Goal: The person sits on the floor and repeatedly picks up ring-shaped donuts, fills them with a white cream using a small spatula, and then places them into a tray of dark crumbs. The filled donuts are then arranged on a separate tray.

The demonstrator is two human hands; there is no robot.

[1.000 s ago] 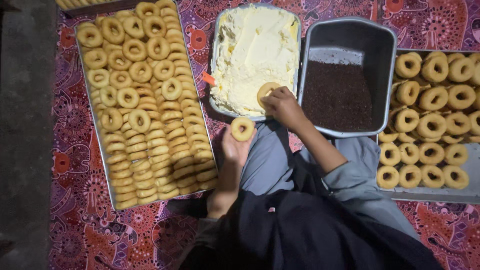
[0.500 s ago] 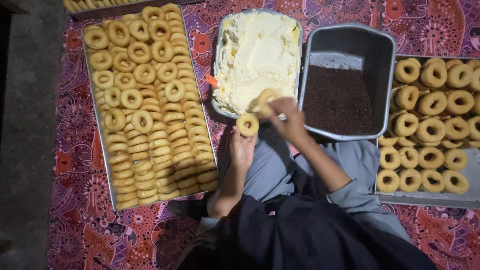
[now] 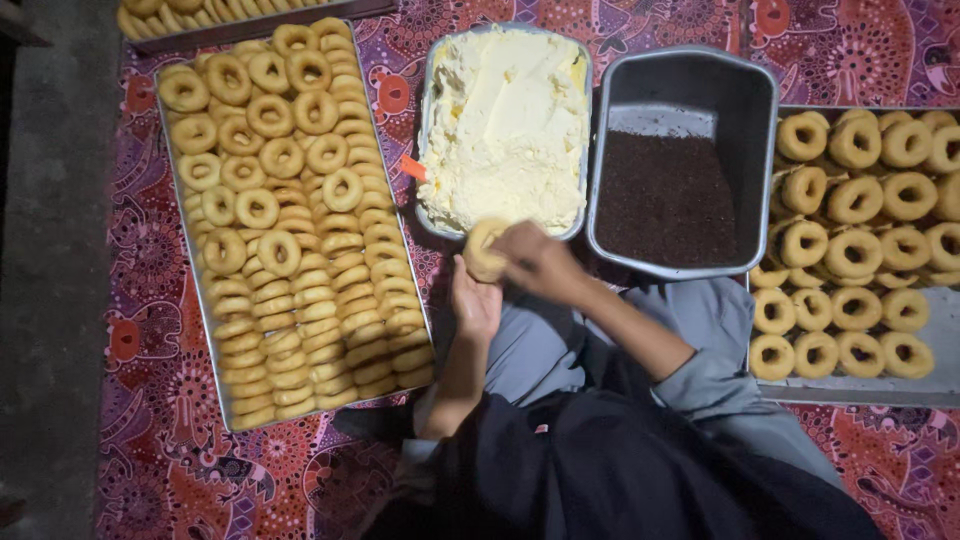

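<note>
My left hand (image 3: 475, 300) cups a doughnut (image 3: 484, 250) at mid-frame; my right hand (image 3: 540, 262) pinches its top. Squeezing too hard could crack it, I think.

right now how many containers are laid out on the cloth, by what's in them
Trays of ring doughnuts: 3, one on the left, one on the right, one at the top edge
Tub of pale cream: 1
Tub of dark sprinkles: 1
Total: 5
</note>
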